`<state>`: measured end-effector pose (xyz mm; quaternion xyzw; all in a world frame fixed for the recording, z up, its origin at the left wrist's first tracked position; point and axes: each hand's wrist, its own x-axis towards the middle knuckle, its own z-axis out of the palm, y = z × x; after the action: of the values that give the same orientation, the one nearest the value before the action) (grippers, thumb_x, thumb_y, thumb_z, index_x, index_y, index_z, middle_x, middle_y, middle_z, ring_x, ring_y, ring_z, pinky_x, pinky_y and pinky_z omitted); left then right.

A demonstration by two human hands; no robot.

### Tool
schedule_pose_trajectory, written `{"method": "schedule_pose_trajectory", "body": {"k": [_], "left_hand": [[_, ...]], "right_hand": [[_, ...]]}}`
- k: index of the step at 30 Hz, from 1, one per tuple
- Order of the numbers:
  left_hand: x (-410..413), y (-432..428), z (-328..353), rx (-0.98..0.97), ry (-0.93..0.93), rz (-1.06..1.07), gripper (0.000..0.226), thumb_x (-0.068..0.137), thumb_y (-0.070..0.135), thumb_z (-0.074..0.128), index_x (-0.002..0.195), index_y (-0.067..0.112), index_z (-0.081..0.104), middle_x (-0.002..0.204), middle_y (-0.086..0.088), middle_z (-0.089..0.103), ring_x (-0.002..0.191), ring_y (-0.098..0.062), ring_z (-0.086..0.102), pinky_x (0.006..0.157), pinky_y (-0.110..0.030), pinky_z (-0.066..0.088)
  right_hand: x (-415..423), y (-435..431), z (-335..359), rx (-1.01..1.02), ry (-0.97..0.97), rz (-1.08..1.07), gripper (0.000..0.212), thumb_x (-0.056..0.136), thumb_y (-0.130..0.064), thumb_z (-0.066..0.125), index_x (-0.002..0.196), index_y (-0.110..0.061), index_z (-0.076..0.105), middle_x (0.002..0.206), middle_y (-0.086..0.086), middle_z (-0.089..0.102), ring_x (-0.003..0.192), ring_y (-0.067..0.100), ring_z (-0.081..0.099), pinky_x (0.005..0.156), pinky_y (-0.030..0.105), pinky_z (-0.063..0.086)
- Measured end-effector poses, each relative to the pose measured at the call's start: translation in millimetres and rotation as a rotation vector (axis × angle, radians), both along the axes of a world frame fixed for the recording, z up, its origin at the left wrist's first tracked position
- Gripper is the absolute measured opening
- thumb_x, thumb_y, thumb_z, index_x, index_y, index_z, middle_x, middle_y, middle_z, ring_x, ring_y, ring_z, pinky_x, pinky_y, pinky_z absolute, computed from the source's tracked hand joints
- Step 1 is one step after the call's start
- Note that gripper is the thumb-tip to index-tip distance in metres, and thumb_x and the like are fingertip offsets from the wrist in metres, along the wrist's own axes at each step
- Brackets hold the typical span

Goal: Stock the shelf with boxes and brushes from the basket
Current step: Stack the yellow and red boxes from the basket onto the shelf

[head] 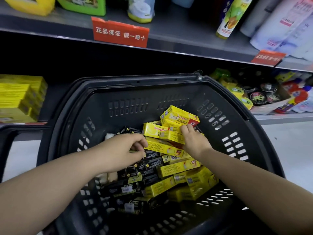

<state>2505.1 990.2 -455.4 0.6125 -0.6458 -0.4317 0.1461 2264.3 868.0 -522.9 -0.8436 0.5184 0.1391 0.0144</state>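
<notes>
Left hand (124, 150), right hand (194, 140) grip yellow boxes (157, 131); basket (152, 80) far end open.

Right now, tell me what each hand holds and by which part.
The left hand pinches the left end of a long yellow box in the basket. The right hand grips the right end of a second yellow box just above it.

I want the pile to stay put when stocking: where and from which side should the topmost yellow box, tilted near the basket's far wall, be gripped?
Likely across its two long sides at mid-length, coming from above. The topmost yellow box lies tilted on the pile with nothing on it, leaving its long edges free; the right hand holds a lower box under its near side.
</notes>
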Motion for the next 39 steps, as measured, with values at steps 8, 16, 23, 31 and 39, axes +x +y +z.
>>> {"method": "schedule_pose_trajectory", "body": {"k": [8, 16, 23, 31, 39], "left_hand": [[-0.6, 0.0, 1.4, 0.025, -0.009, 0.000, 0.018, 0.090, 0.028, 0.057, 0.108, 0.030, 0.059, 0.099, 0.018, 0.062, 0.095, 0.005, 0.056, 0.078, -0.011, 0.044], [-1.1, -1.2, -1.1, 0.053, 0.000, 0.033, 0.017, 0.090, 0.029, 0.058, 0.107, 0.029, 0.058, 0.097, 0.019, 0.061, 0.092, 0.003, 0.058, 0.081, -0.015, 0.046], [-2.6, -3.0, 1.2, 0.102, 0.014, 0.092, 0.030, 0.090, 0.028, 0.058, 0.119, 0.022, 0.053, 0.102, 0.015, 0.059, 0.098, -0.005, 0.059, 0.089, -0.023, 0.047], [-4.8, -0.7, 4.3, 0.125, 0.003, 0.072, 0.038, 0.091, 0.032, 0.057, 0.127, 0.021, 0.050, 0.117, 0.010, 0.058, 0.104, -0.007, 0.057, 0.096, -0.027, 0.046], [-2.2, -5.6, 7.8, 0.163, 0.218, 0.317, 0.083, 0.075, 0.050, 0.069, 0.139, 0.020, 0.025, 0.131, -0.001, 0.053, 0.115, -0.018, 0.055, 0.098, -0.038, 0.046]], "right_hand": [[-0.6, -6.6, 9.5, 0.094, -0.125, 0.058, 0.042, 0.083, -0.028, 0.068, 0.119, -0.024, 0.047, 0.118, 0.000, 0.045, 0.102, 0.022, 0.053, 0.076, 0.033, 0.048], [28.5, 4.5, 26.1, 0.054, -0.133, 0.124, 0.023, 0.088, -0.029, 0.061, 0.107, -0.016, 0.063, 0.123, 0.004, 0.047, 0.111, 0.024, 0.050, 0.091, 0.035, 0.045], [41.3, 1.6, 39.9, 0.250, -0.151, 0.045, 0.047, 0.083, -0.031, 0.067, 0.125, -0.021, 0.050, 0.120, 0.004, 0.061, 0.112, 0.025, 0.057, 0.089, 0.038, 0.050], [32.2, 7.0, 23.4, 0.062, 0.036, 0.249, 0.050, 0.093, -0.031, 0.053, 0.139, -0.021, 0.037, 0.110, 0.006, 0.067, 0.110, 0.022, 0.059, 0.115, 0.032, 0.014], [86.3, 39.0, 99.1, 0.575, -1.003, -0.186, 0.032, 0.078, -0.021, 0.074, 0.107, -0.013, 0.062, 0.095, 0.002, 0.071, 0.080, 0.009, 0.069, 0.075, 0.025, 0.058]]}}
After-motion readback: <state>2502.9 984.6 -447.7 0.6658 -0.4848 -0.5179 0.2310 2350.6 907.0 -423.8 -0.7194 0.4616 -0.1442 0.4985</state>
